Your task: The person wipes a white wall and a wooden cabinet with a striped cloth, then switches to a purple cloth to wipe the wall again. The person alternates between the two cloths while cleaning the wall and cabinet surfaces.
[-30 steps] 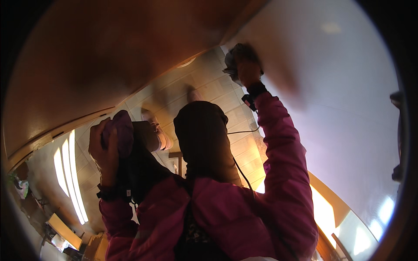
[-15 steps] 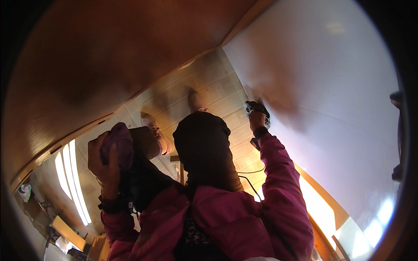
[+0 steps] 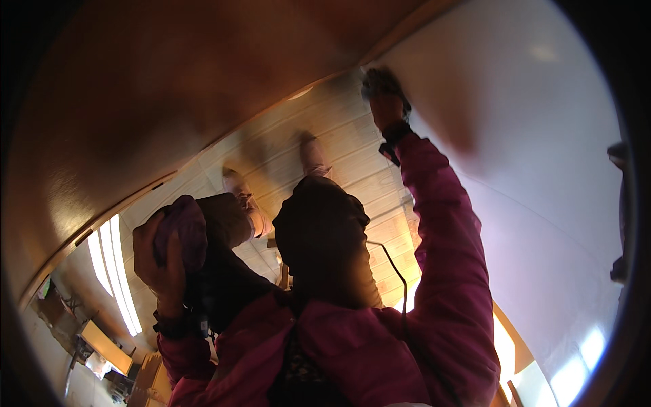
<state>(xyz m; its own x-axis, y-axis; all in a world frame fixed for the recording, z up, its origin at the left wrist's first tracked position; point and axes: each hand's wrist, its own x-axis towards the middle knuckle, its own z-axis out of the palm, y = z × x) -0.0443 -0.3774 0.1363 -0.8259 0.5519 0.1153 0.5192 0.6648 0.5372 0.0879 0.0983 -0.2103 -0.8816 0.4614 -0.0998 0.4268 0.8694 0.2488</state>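
Observation:
My left hand (image 3: 157,261) is closed around a bunched purple cloth (image 3: 188,227), held up beside my left knee. Stretched far forward, my right hand (image 3: 386,110) grips a dark crumpled wad (image 3: 381,81), which is blurred; whether it is cloth or something else I cannot tell. The wad is at the lower edge of a smooth white panel (image 3: 529,129), close to the corner where that panel meets a glossy brown panel (image 3: 135,88). The fingertips of my right hand are hidden.
Below lies a light tiled floor (image 3: 352,159) with my bent legs and shoes (image 3: 314,156) over it. A black cable (image 3: 397,268) hangs near my right thigh. Bright strip lights (image 3: 116,271) show at the left, and a yellowish box-like thing (image 3: 106,347) at the lower left.
My right hand has moved forward and slightly left along the white panel's lower edge with the dark wad, toward the corner. The left hand keeps its hold on the purple cloth.

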